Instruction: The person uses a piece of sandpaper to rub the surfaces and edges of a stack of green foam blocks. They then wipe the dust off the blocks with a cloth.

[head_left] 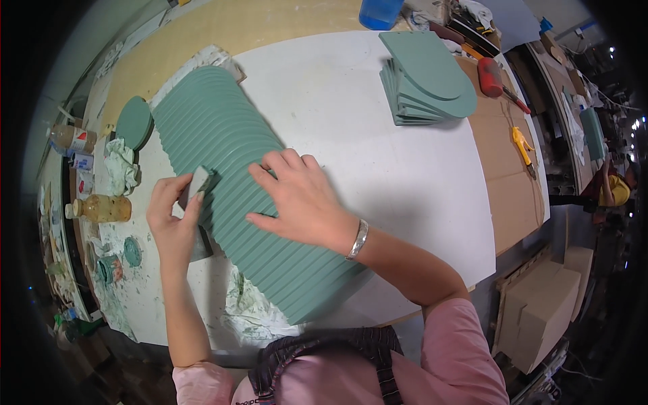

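Note:
A long row of green rounded boards point(209, 128), overlapped like fanned-out slats, lies slantwise across the white table. My left hand point(172, 209) is at the row's left edge, pinching a small grey sponge-like block point(200, 181) between thumb and fingers. The block's green-stained end touches or nearly touches the board edges. My right hand point(297, 199) rests on top of the row, palm down with fingers spread, and holds nothing. A crumpled, green-stained white cloth point(253, 307) lies by the row's near end. Partly hidden behind my left wrist is a grey object point(201, 246).
More green boards point(428, 81) are stacked at the far right of the white tabletop point(337, 88). Cardboard beyond carries a red mallet point(490, 77) and a yellow air gun point(521, 145). At left are a green disc point(134, 123), a rag point(121, 165), a bottle point(104, 208) and a paint jar point(108, 268).

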The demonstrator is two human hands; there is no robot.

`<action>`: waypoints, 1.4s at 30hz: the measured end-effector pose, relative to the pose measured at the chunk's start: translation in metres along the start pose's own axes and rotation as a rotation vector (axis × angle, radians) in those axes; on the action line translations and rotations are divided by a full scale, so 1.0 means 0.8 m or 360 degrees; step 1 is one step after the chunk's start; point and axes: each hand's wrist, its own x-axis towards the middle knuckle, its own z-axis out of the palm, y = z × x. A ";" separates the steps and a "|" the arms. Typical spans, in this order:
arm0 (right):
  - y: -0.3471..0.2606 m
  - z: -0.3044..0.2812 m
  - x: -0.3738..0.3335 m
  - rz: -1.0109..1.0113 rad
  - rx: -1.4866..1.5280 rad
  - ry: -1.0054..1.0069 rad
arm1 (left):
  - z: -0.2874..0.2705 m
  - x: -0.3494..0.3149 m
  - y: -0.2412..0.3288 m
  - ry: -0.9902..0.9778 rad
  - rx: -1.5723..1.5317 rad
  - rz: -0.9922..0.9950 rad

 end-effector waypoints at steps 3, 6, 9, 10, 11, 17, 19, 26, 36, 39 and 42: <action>0.001 0.001 -0.004 0.0006 -0.0020 -0.0009 | 0.015 0.012 0.017 -0.0063 -0.0010 0.0073; 0.000 -0.006 -0.017 0.0039 0.0037 -0.0012 | 0.036 0.025 0.027 -0.0129 0.0119 0.0185; -0.014 -0.025 -0.033 -0.0006 0.0040 -0.0025 | 0.044 0.032 0.032 -0.0190 0.0284 0.0286; -0.020 -0.038 -0.038 -0.0062 -0.0028 -0.0042 | 0.045 0.032 0.037 -0.0278 0.0414 0.0327; -0.025 -0.047 -0.040 -0.0051 -0.0023 -0.0044 | 0.035 0.027 0.030 -0.0291 0.0421 0.0278; -0.098 -0.144 -0.047 -0.0522 -0.0500 -0.0651 | -0.002 -0.003 0.015 -0.0244 0.0393 -0.0017; -0.146 -0.149 -0.051 -0.0670 -0.0439 -0.0545 | 0.013 0.001 0.014 -0.0179 0.0273 0.0191; -0.217 -0.154 -0.065 -0.0610 -0.0679 -0.0656 | -0.006 -0.011 0.014 -0.0220 0.0492 0.0203; -0.243 -0.187 -0.005 -0.1116 -0.0472 -0.1760 | -0.013 0.010 0.006 -0.0079 0.0588 0.0219; -0.239 -0.185 -0.008 -0.1106 -0.0515 -0.1770 | -0.013 0.001 -0.018 -0.0129 0.0628 0.0079; -0.244 -0.179 -0.008 -0.1110 -0.0516 -0.1660 | -0.018 0.003 -0.021 -0.0152 0.0567 0.0048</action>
